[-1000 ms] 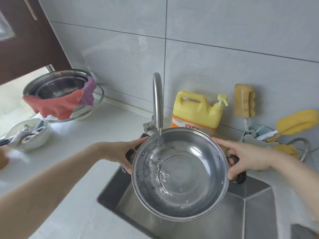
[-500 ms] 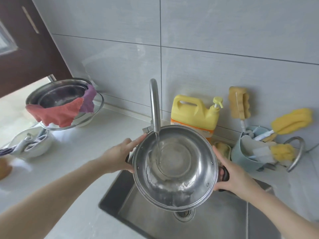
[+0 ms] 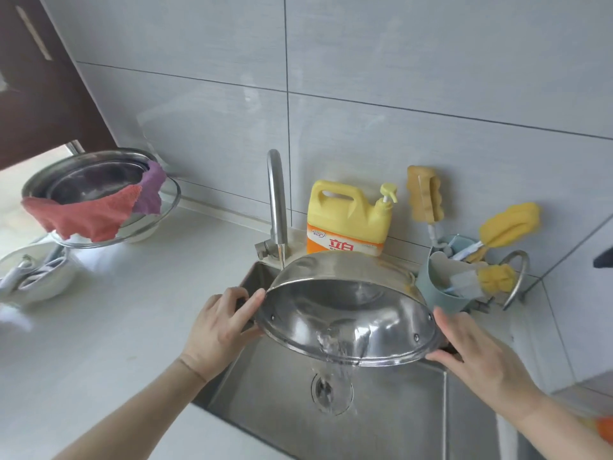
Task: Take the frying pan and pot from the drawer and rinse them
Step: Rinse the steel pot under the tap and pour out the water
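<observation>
A shiny steel pot [image 3: 371, 313] hangs over the sink [image 3: 275, 403], tipped steeply toward me so its open mouth faces down and forward. Water pours off its near rim onto the drain [image 3: 326, 390]. My left hand [image 3: 220, 330] grips the dark handle on the pot's left side. My right hand [image 3: 481, 356] holds the handle on the right side, which is mostly hidden under my fingers. The tap [image 3: 277, 200] stands just behind the pot's far left edge, a thin stream still falling from it. No frying pan is in view.
A yellow detergent jug [image 3: 348, 217] stands behind the pot. A blue caddy [image 3: 434, 287] with yellow sponges sits at the right. On the white counter [image 3: 116, 327] at left are a steel bowl draped with cloths [image 3: 89, 214] and a white bowl [image 3: 36, 277].
The pot went from level under the running tap, filling with water, to tilted hard toward me, and its water now spills into the sink. Both hands kept their hold.
</observation>
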A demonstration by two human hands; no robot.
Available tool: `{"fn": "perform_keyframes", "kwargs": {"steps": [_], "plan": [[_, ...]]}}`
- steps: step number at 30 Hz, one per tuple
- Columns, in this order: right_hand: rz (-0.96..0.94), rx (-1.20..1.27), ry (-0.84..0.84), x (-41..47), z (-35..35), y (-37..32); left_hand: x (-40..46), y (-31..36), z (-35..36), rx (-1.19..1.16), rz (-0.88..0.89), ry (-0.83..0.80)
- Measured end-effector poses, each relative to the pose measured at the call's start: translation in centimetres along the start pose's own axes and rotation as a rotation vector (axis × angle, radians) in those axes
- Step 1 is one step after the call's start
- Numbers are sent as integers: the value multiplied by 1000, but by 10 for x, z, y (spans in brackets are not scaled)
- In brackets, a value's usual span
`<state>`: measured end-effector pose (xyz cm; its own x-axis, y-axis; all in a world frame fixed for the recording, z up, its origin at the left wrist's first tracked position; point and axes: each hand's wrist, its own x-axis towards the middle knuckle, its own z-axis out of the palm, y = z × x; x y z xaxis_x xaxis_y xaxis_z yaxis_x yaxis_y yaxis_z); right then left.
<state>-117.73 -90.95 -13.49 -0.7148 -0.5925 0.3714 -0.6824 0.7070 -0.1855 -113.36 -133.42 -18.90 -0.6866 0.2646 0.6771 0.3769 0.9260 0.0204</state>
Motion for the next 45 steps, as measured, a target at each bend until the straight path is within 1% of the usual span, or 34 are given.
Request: {"fn": "perform_keyframes", "kwargs": {"steps": [2, 3, 6, 12, 16, 18, 19, 21, 22, 24, 26, 29, 33, 39, 45], "plan": [[-125, -92, 124, -5, -9, -7, 6, 3, -7, 9, 32, 63], [-154, -119, 157, -6, -13, -10, 9, 3, -11, 11, 50, 90], [-170, -146, 193, -9, -25, -16, 19, 3, -22, 12, 104, 137], [-133, -168, 160, -17, -28, -15, 28, 4, -23, 10, 130, 140], [-95, -144, 117, -23, -17, -11, 23, 7, -13, -20, 109, 52], [-27, -98, 25, -28, -9, -6, 17, 10, -4, -43, 75, -37], [37, -44, -39, -32, -2, -1, 15, 13, 1, -64, 51, -108], [195, 93, -194, -39, 15, 9, 10, 18, 14, -117, -18, -295], [250, 121, -260, -43, 24, 14, 7, 21, 22, -136, -57, -394], [313, 136, -349, -53, 42, 25, 0, 27, 39, -158, -119, -582], [383, 230, -440, -61, 61, 33, -7, 30, 58, -191, -182, -763], [493, 380, -528, -65, 85, 41, -14, 34, 86, -292, -263, -961], [568, 510, -581, -70, 112, 53, -21, 34, 119, -371, -319, -1109], [653, 626, -696, -75, 162, 66, -48, 25, 167, -371, -338, -1286], [661, 637, -779, -80, 208, 76, -76, 19, 196, -386, -397, -1358]]}}
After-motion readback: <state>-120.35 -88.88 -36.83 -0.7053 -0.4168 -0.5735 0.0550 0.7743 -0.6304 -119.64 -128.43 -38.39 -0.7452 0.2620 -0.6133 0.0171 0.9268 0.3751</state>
